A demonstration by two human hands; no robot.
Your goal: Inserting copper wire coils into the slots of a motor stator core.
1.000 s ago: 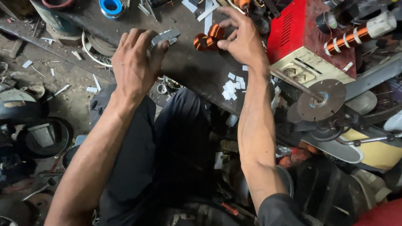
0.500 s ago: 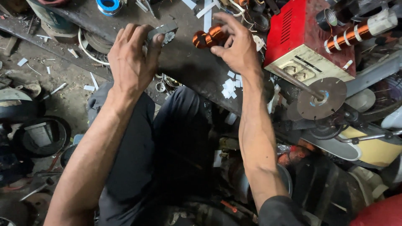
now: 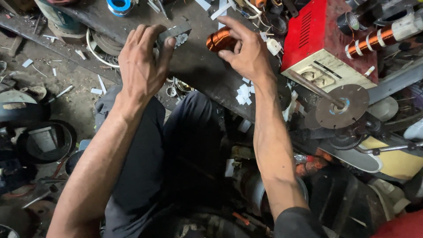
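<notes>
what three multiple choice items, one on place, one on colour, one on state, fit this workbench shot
1. Where does the red box sit relative to the right hand?
A. to its right in the picture
B. to its left in the picture
C. under it

2. What colour is the wire coil at the right hand's fingers?
A. green
B. copper orange
C. white

3. What is the left hand doing?
A. hanging free above the dark bench
B. resting flat on the floor
C. gripping a flat grey metal piece

Answers: 1 A, the box lies toward the right edge beyond the hand. 2 B, the winding shines copper orange. 3 C, thumb and fingers close round the grey piece.
</notes>
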